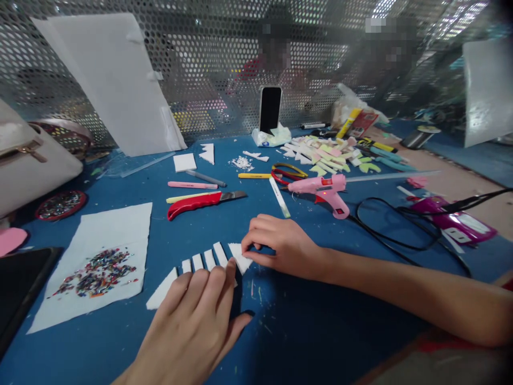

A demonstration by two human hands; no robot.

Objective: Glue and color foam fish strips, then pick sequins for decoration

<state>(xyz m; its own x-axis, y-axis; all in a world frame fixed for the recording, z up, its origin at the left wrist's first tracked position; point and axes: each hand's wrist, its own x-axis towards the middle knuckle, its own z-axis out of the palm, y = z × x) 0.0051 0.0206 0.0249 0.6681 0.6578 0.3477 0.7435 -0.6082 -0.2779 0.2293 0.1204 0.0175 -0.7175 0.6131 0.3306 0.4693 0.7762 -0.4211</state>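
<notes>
The rightmost of a row of white foam strips (240,258) is pinched at its upper end between the thumb and curled fingers of the right hand (276,243), which rests on the table. The left hand (196,315) is laid flat, fingers together and extended, with the fingertips pressed on the lower ends of the neighbouring strips; nothing is clasped by it. The strips are fanned side by side, touching or nearly so, on the blue table (320,331) directly in front of the person, between the two hands.

To the left, a white sheet (116,230) strewn with a heap of multicoloured glitter (98,272) is spread on the surface. Just beyond the strips, a red-handled utility knife (200,202), a pink pen (192,185) and a yellow pen (254,175) are laid out. Further right, a pink glue gun (324,190) is set down with its black cord (401,235) looped across the table, beside scissors (288,172). Behind it, a pile of pastel foam offcuts (324,152) is gathered. A phone (270,109) is propped upright against a perforated metal screen (224,64) that closes off the far edge. A large white board (112,80) is leaned against that screen at the left. Blurred figures are seen through the perforations.
</notes>
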